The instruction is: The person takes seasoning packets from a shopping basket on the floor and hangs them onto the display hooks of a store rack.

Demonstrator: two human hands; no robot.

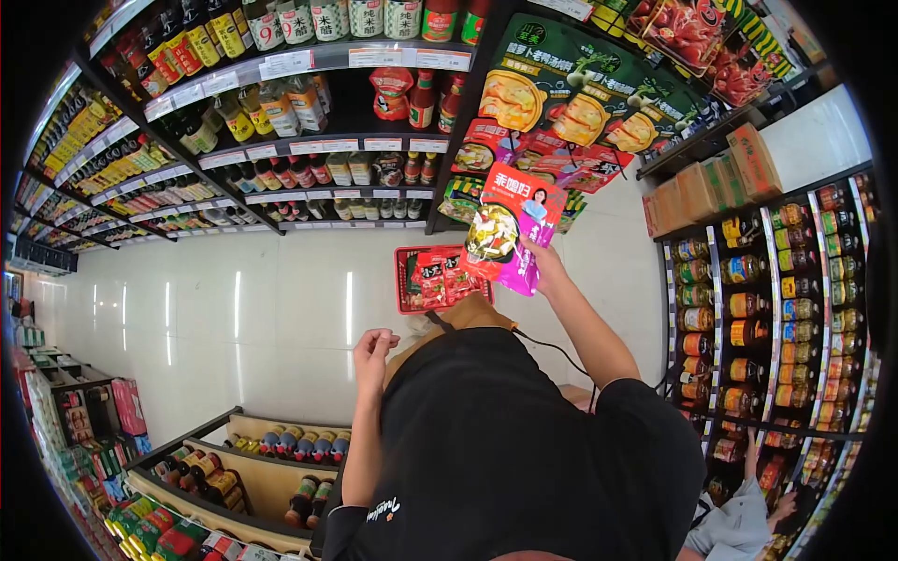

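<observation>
My right hand (pixel 547 268) grips the lower right edge of a red and purple seasoning packet (pixel 514 229) with a picture of a bowl of food on its front. The packet is raised before the hanging display of packets. My left hand (pixel 376 348) is by my waist, its fingers curled and pressed together, with nothing visible in them. Below the packet, on the floor, stands a red shopping basket (pixel 404 292) containing several red packets (pixel 432 282).
Green seasoning packets (pixel 580 93) hang at the front, with red ones beneath. Shelves of bottles (pixel 290 112) line the left; jar racks (pixel 744 309) and cardboard boxes (pixel 697 192) stand right. Behind me are a low wooden bottle display (pixel 253 467) and another person (pixel 734 524) at lower right.
</observation>
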